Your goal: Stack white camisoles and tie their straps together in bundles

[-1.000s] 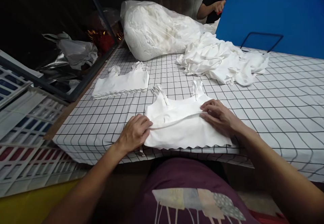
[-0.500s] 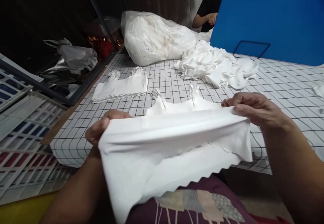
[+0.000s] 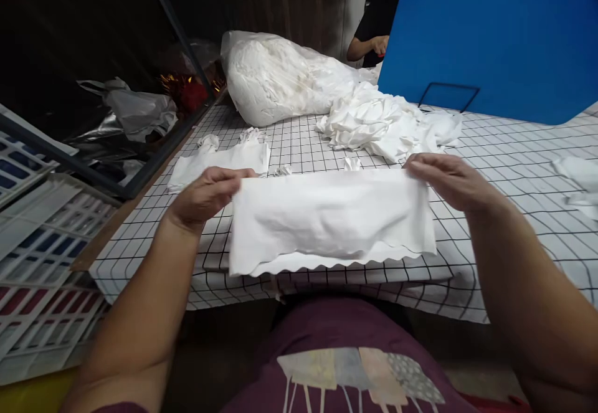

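Note:
A white camisole (image 3: pixel 331 213) with a scalloped lower edge is stretched between my hands above the front of the table. My left hand (image 3: pixel 212 194) pinches its upper left corner. At the upper right corner, my right hand (image 3: pixel 443 177) grips the cloth, its fingertips partly hidden. Just behind the cloth, small gathered straps (image 3: pixel 352 164) peek out; the rest of that piece is covered. To the left, beyond my left hand, lies a neat stack of white camisoles (image 3: pixel 224 156) with bunched straps.
A grid-patterned cloth (image 3: pixel 299 145) covers the table. Toward the back are a loose white garment heap (image 3: pixel 387 120) and a stuffed clear plastic bag (image 3: pixel 280 80). A blue board (image 3: pixel 486 33) stands at right, with another person's hand (image 3: pixel 379 44) beside it. Plastic crates (image 3: pixel 47 251) flank the left.
The camisole has moved up and away from my body, and now hangs flatter over the table edge. It covers more of the piece behind. My left hand has risen and shifted right.

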### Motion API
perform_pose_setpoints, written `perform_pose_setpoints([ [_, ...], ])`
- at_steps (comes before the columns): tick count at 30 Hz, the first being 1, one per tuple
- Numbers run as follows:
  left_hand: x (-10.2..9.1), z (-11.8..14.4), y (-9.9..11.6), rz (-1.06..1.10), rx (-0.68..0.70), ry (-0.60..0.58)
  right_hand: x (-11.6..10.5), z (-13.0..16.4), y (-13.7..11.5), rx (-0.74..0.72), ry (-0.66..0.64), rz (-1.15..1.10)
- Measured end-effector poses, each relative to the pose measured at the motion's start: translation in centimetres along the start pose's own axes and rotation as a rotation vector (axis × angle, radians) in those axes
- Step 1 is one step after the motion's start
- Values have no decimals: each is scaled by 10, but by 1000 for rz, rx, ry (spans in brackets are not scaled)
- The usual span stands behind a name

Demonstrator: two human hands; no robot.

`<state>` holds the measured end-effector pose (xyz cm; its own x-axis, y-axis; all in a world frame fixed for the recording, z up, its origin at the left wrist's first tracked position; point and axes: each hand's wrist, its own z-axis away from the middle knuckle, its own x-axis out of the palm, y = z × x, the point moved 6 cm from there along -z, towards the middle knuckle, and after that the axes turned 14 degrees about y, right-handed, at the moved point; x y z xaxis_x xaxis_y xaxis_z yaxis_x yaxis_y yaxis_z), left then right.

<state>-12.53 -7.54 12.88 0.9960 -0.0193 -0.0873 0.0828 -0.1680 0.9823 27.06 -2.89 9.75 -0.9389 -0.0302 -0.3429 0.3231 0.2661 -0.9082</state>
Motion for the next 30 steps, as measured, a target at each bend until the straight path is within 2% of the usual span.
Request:
perform_pose_setpoints([
  [2, 7, -6, -21, -319, -35, -90, 3, 1, 19, 52, 47, 263],
  [3, 7, -5, -31, -465, -36, -95, 2, 6, 29, 77, 81, 375],
  [5, 3, 7, -48, -680, -44, -17, 0, 24, 47, 135, 134, 538],
  [7, -5, 29, -65, -807, -105, 79, -1, 51, 58, 202, 110, 606],
  [9, -8, 57, -80, -874, -193, 82, 1, 77, 62, 251, 81, 611],
  [11, -8, 80, -93, -880, -263, 46, 5, 96, 59, 263, 83, 591],
  [14, -7, 94, -102, -884, -315, 103, 14, 108, 53, 259, 136, 576],
  [18, -2, 92, -108, -881, -356, 193, 28, 107, 48, 153, 236, 689],
  [23, 1, 89, -111, -811, -412, 233, 41, 102, 44, 63, 263, 869],
  [26, 2, 90, -109, -634, -440, 267, 33, 99, 43, 97, 249, 785],
  [30, 12, 94, -97, -382, -470, 307, 10, 104, 47, 252, 266, 627],
])
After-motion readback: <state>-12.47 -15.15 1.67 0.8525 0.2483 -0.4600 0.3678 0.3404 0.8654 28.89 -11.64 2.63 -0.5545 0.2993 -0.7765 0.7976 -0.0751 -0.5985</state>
